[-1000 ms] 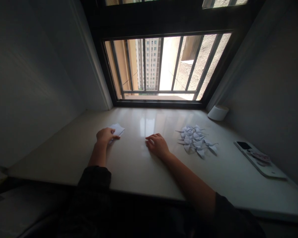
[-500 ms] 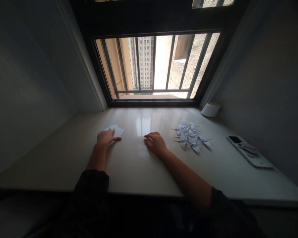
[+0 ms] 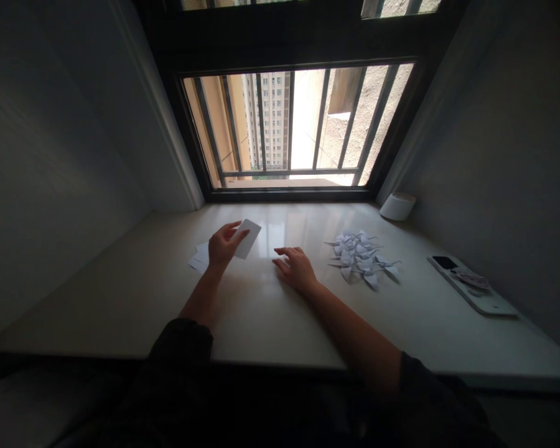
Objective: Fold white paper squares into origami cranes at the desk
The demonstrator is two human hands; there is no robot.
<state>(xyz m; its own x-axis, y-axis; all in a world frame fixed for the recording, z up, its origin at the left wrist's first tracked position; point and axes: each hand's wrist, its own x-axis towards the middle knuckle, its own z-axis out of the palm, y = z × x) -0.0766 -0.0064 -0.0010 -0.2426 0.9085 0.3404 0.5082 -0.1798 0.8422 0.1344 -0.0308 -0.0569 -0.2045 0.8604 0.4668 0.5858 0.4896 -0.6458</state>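
Observation:
Between thumb and fingers, my left hand pinches a white sheet of paper, raised above the sill and tilted. Behind that wrist, more white sheets lie on the surface, partly hidden by the hand. My right hand rests on the sill to the right of the held paper, fingers apart, with nothing in it. Further right sits a cluster of several folded white paper cranes.
The pale windowsill runs up to a dark-framed window with bars. A white cylindrical object stands in the back right corner. At the right lies a white phone with a ring-like holder. Walls close off both sides.
My left hand has lifted a sheet off the stack and carried it to the right and up. My right hand stays almost in place, its fingers a bit more spread.

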